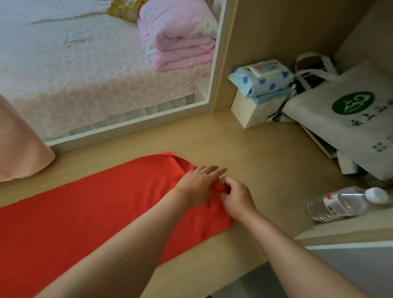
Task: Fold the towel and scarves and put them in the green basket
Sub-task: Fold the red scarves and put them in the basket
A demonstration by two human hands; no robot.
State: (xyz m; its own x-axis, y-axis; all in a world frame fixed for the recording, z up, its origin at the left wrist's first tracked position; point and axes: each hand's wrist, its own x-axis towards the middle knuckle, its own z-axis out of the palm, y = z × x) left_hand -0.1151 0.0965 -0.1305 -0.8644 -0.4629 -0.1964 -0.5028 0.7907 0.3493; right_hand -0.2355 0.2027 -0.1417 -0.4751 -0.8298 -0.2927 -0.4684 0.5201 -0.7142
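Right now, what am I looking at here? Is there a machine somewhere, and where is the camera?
There is no machine here. These are a person's two bare hands, filmed by one camera worn on the head and looking down. A long red scarf lies spread along the wooden desk. The left hand rests on the scarf's far end with its fingers straight. The right hand pinches a bunched bit of the same cloth. Off to the right are a water bottle lying on its side, a white tote bag and a pack of wipes on a small box.
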